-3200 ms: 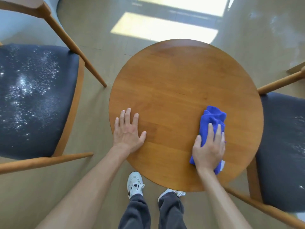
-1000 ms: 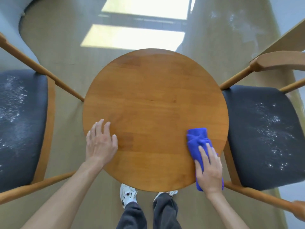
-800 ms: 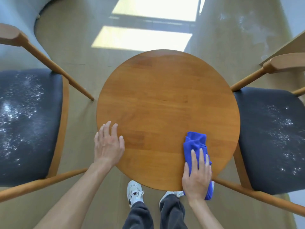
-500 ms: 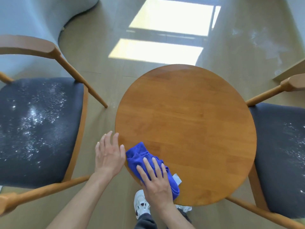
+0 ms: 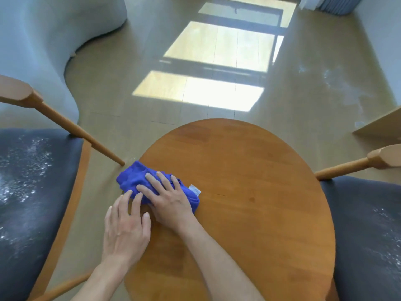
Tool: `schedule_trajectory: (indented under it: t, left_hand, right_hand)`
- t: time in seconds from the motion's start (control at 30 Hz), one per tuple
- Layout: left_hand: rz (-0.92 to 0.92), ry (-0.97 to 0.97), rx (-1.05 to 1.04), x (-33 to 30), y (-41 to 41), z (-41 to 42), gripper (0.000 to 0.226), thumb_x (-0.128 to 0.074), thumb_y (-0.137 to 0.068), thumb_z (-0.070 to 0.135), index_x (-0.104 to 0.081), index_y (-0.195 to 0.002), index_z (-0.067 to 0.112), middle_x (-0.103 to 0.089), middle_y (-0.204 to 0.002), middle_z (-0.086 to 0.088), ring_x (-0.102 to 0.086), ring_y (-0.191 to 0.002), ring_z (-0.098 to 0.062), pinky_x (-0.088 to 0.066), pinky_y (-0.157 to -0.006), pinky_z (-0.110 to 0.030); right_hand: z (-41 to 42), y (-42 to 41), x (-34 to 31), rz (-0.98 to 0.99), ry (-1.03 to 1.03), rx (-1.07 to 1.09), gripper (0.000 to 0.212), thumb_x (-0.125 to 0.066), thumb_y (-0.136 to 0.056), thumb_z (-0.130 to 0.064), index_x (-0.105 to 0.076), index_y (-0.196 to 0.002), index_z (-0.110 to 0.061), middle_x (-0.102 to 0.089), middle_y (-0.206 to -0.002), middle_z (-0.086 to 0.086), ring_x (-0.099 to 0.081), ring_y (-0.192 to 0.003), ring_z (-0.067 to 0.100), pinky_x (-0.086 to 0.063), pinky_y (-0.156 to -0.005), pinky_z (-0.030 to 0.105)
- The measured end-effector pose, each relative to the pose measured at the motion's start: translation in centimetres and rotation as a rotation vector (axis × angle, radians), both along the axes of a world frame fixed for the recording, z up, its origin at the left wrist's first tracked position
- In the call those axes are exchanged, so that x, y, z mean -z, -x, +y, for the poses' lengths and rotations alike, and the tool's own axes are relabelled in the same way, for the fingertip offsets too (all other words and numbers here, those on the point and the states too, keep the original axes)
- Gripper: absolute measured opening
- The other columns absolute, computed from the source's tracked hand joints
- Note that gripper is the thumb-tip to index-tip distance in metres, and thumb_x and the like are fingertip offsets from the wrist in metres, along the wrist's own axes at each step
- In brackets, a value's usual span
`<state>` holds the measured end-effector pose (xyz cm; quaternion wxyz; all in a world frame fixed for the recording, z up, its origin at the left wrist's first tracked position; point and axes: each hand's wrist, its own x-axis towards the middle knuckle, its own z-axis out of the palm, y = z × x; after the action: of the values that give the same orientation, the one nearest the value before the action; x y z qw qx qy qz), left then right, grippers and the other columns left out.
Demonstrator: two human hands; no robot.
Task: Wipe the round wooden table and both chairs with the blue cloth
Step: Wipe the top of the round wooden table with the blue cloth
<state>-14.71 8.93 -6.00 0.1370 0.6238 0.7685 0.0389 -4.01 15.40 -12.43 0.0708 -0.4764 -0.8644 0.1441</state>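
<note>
Had right hand (image 5: 171, 199) flat, fingers spread, pressing blue cloth (image 5: 138, 181) at worktop (image 5: 249, 192) left edge; left hand (image 5: 125, 231) flat, empty, beside. Worktop wipe underway; powdered chairs (image 5: 28, 192) likely next.

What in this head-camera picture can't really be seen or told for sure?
- Blue cloth: its middle is hidden under the right hand.
- Table: the near edge is cut off by the picture's bottom and covered by the forearms.
- Left chair and right chair: seats run off the side edges; legs are mostly out of view.
- White tag on the cloth: too small to read.
</note>
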Motion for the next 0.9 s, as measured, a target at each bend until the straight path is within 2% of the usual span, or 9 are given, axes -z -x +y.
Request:
schedule_trajectory:
  t: [0.17,0.27,0.37,0.43,0.57,0.67,0.8,0.9]
  left_hand:
    - [0.018,-0.002,0.040,1.1,-3.2,3.2,0.058,-0.031,-0.083,0.036,-0.057,-0.124,0.005,-0.051,-0.131,-0.020,-0.050,-0.120,-0.040,-0.041,-0.097,-0.057]
    - [0.027,0.017,0.076,1.5,-4.7,5.2,0.054,-0.036,-0.086,0.034,-0.053,-0.129,0.007,-0.048,-0.137,-0.019,-0.045,-0.127,-0.038,-0.037,-0.103,-0.054]
    - [0.034,0.066,0.105,2.2,-6.2,7.0,0.049,-0.038,-0.095,0.032,-0.041,-0.139,0.012,-0.034,-0.149,-0.014,-0.029,-0.138,-0.031,-0.023,-0.114,-0.048]
    - [0.038,0.081,0.131,2.6,-7.2,8.1,0.052,-0.036,-0.096,0.035,-0.031,-0.144,0.016,-0.023,-0.154,-0.010,-0.018,-0.142,-0.027,-0.015,-0.117,-0.045]
    - [0.055,0.101,0.178,2.5,-8.7,9.1,0.055,-0.030,-0.097,0.039,-0.022,-0.147,0.017,-0.015,-0.156,-0.009,-0.010,-0.144,-0.026,-0.009,-0.117,-0.045]
    - [0.030,0.124,0.188,2.2,-8.8,8.9,0.057,-0.028,-0.097,0.040,-0.016,-0.149,0.020,-0.009,-0.159,-0.008,-0.005,-0.146,-0.026,-0.005,-0.117,-0.047]
    - [-0.002,0.166,0.177,1.8,-7.7,6.9,0.059,-0.025,-0.097,0.043,-0.011,-0.151,0.023,-0.001,-0.160,-0.006,0.002,-0.147,-0.025,0.000,-0.117,-0.048]
    - [-0.014,0.251,0.132,2.2,-6.4,3.7,0.061,-0.024,-0.097,0.045,-0.008,-0.151,0.024,0.004,-0.160,-0.005,0.007,-0.146,-0.025,0.001,-0.116,-0.052]
  right_hand:
    - [9.9,-5.4,0.0,-0.021,0.069,0.124,0.050,-0.047,-0.094,-0.031,-0.038,-0.144,-0.031,-0.025,-0.157,-0.001,-0.022,-0.144,0.025,-0.018,-0.114,0.049]
    - [13.5,-11.1,-0.3,-0.060,0.047,0.267,0.053,-0.047,-0.096,-0.032,-0.033,-0.147,-0.031,-0.021,-0.158,-0.001,-0.018,-0.145,0.023,-0.016,-0.115,0.046]
    - [14.1,-17.3,-0.6,-0.062,0.040,0.393,0.053,-0.049,-0.096,-0.031,-0.034,-0.147,-0.026,-0.024,-0.157,0.002,-0.020,-0.145,0.025,-0.020,-0.115,0.045]
    - [12.9,-21.0,-0.6,-0.042,0.020,0.475,0.053,-0.052,-0.095,-0.027,-0.038,-0.146,-0.022,-0.028,-0.156,0.005,-0.024,-0.143,0.027,-0.024,-0.113,0.047]
    - [7.9,-27.3,-0.7,0.007,-0.041,0.644,0.051,-0.059,-0.091,-0.019,-0.047,-0.140,-0.012,-0.037,-0.150,0.014,-0.034,-0.137,0.036,-0.031,-0.107,0.056]
    - [2.5,-30.5,-0.7,0.025,-0.065,0.839,0.055,-0.046,-0.088,-0.030,-0.046,-0.139,-0.007,-0.037,-0.148,0.020,-0.036,-0.133,0.042,-0.034,-0.104,0.058]
    - [-4.9,-29.7,-0.7,0.033,-0.085,1.063,0.059,-0.039,-0.087,-0.032,-0.043,-0.140,-0.006,-0.036,-0.148,0.023,-0.036,-0.131,0.046,-0.033,-0.102,0.059]
    - [-9.0,-25.3,-0.6,0.003,-0.091,1.087,0.053,-0.042,-0.089,-0.028,-0.046,-0.138,-0.006,-0.039,-0.146,0.023,-0.038,-0.129,0.047,-0.038,-0.095,0.061]
